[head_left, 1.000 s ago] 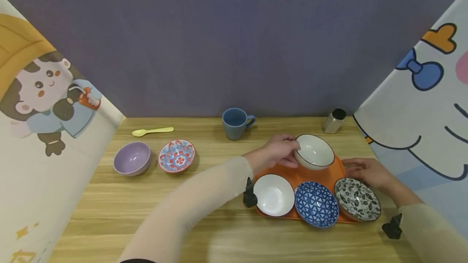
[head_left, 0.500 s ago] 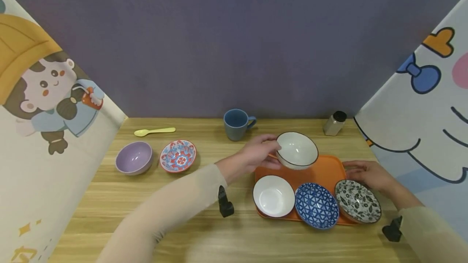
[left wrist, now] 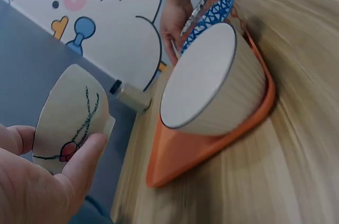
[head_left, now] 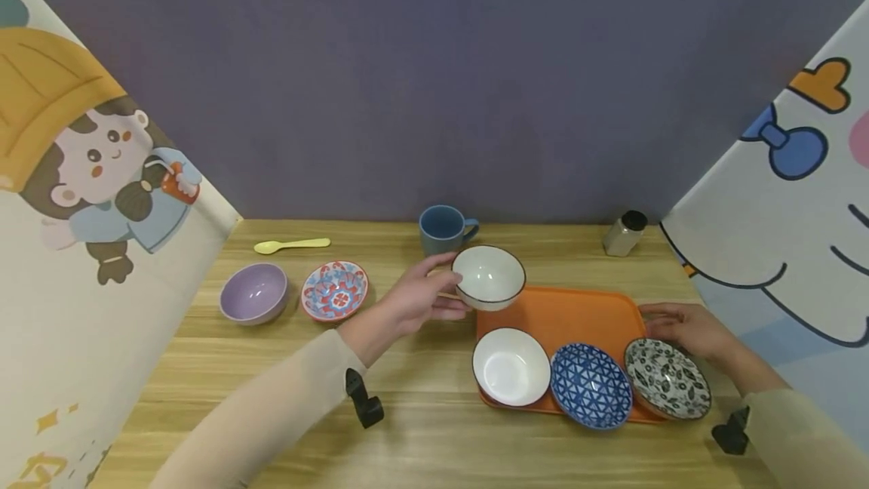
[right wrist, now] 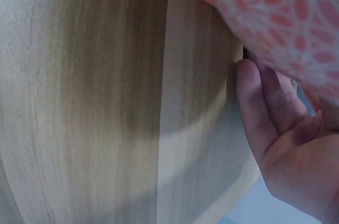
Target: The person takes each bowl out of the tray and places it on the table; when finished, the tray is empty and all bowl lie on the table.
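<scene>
My left hand (head_left: 422, 294) grips a white bowl (head_left: 490, 278) with a dark rim by its left side, thumb at the rim and fingers underneath. The left wrist view shows a red and green drawing on the outside of this held bowl (left wrist: 74, 113), raised off the table. My right hand (head_left: 689, 330) rests with loosely extended fingers at the right edge of the orange tray (head_left: 563, 308). Along the tray's front stand a white bowl (head_left: 512, 367), a blue triangle-patterned bowl (head_left: 591, 385) and a black-and-white leaf-patterned bowl (head_left: 667, 379). In the right wrist view that last bowl's red-flowered outside (right wrist: 286, 17) partly hides my right fingers.
A blue mug (head_left: 441, 231) stands at the back, behind the held bowl. A black-capped shaker (head_left: 624, 234) is at the back right. Farther left are a purple bowl (head_left: 254, 293), a red-and-blue patterned bowl (head_left: 335, 291) and a yellow spoon (head_left: 292, 245). Walls border the table (head_left: 407, 429).
My left hand has carried the white bowl leftward, from above the tray's back right to its back left corner, near the mug. My right hand has stayed at the tray's edge.
</scene>
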A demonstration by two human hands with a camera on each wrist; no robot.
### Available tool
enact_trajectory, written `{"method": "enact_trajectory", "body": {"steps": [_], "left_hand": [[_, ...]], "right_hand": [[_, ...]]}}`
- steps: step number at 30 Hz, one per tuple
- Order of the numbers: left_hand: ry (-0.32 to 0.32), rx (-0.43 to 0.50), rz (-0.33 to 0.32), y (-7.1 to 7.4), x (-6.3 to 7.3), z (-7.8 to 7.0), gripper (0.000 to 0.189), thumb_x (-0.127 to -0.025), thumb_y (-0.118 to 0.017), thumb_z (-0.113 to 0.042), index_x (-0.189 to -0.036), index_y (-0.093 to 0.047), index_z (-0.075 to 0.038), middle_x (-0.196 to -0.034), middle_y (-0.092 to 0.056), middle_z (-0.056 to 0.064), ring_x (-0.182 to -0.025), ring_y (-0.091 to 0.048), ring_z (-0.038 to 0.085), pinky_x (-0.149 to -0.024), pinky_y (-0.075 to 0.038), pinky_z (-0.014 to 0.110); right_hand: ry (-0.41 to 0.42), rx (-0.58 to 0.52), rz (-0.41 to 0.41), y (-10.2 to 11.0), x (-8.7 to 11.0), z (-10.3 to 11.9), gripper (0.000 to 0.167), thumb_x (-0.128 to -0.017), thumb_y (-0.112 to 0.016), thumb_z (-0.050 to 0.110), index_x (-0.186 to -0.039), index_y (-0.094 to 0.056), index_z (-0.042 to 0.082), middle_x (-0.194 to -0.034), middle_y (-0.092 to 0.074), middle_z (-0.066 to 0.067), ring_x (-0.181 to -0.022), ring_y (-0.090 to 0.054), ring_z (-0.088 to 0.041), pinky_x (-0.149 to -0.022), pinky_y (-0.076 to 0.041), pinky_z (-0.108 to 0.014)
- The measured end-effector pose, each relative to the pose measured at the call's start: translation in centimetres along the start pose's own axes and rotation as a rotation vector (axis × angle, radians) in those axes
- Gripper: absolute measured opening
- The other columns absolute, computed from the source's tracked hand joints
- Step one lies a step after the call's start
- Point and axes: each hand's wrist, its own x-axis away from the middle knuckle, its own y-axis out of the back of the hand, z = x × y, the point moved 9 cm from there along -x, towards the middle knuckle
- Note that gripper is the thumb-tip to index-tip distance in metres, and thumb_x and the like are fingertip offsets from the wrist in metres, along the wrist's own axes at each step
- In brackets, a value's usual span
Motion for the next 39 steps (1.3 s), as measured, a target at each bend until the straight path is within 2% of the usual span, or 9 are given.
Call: {"method": "enact_trajectory", "body": {"steps": [6,13,17,22,30,39], "left_hand": [[-0.005,0.041,-0.089,3.1,1.5,0.9,0.059,-0.101,-0.058,-0.011,-0.157,-0.04,-0.02,-0.116,-0.06,0.026,-0.086,-0.073,0.03,-0.086,-0.064,0.05],[-0.012,0.111,-0.179,5.7,2.9,2.3,0.059,-0.103,-0.056,-0.01,-0.158,-0.036,-0.018,-0.126,-0.055,0.034,-0.105,-0.07,0.044,-0.093,-0.061,0.055],[-0.028,0.156,-0.226,6.4,3.3,3.0,0.061,-0.103,-0.054,-0.007,-0.16,-0.032,-0.016,-0.129,-0.054,0.037,-0.109,-0.068,0.048,-0.096,-0.058,0.057],[-0.057,0.161,-0.277,7.3,3.5,3.9,0.064,-0.103,-0.054,-0.005,-0.161,-0.029,-0.016,-0.132,-0.052,0.039,-0.11,-0.067,0.051,-0.095,-0.059,0.057],[-0.105,0.106,-0.319,8.6,3.6,5.7,0.065,-0.103,-0.054,-0.002,-0.161,-0.027,-0.016,-0.134,-0.055,0.039,-0.094,-0.074,0.032,-0.092,-0.061,0.054],[-0.118,0.134,-0.344,9.3,3.5,6.8,0.066,-0.103,-0.051,0.0,-0.162,-0.026,-0.016,-0.142,-0.047,0.039,-0.091,-0.073,0.031,-0.091,-0.062,0.052]], "right_hand": [[-0.004,-0.005,0.007,0.0,0.0,-0.1,0.059,-0.101,-0.065,0.019,-0.15,-0.044,-0.007,-0.125,-0.068,-0.028,-0.101,-0.07,-0.02,-0.077,-0.062,-0.031],[-0.018,0.012,0.0,0.1,0.2,-0.1,0.062,-0.101,-0.066,0.022,-0.15,-0.044,-0.008,-0.124,-0.069,-0.027,-0.1,-0.07,-0.019,-0.077,-0.062,-0.03],[-0.023,0.0,-0.002,0.2,0.2,-0.1,0.062,-0.1,-0.066,0.022,-0.15,-0.044,-0.008,-0.124,-0.069,-0.027,-0.1,-0.071,-0.018,-0.078,-0.062,-0.03],[-0.016,-0.007,0.002,0.1,0.2,0.2,0.061,-0.1,-0.066,0.02,-0.149,-0.043,-0.009,-0.123,-0.069,-0.027,-0.1,-0.071,-0.018,-0.078,-0.062,-0.03],[-0.027,-0.03,-0.001,0.0,0.2,-0.1,0.062,-0.1,-0.067,0.021,-0.15,-0.044,-0.008,-0.122,-0.07,-0.026,-0.098,-0.07,-0.015,-0.077,-0.063,-0.03],[-0.027,-0.044,-0.002,-0.1,0.3,0.0,0.062,-0.099,-0.067,0.018,-0.15,-0.043,-0.009,-0.121,-0.07,-0.026,-0.097,-0.071,-0.017,-0.077,-0.063,-0.031]]}}
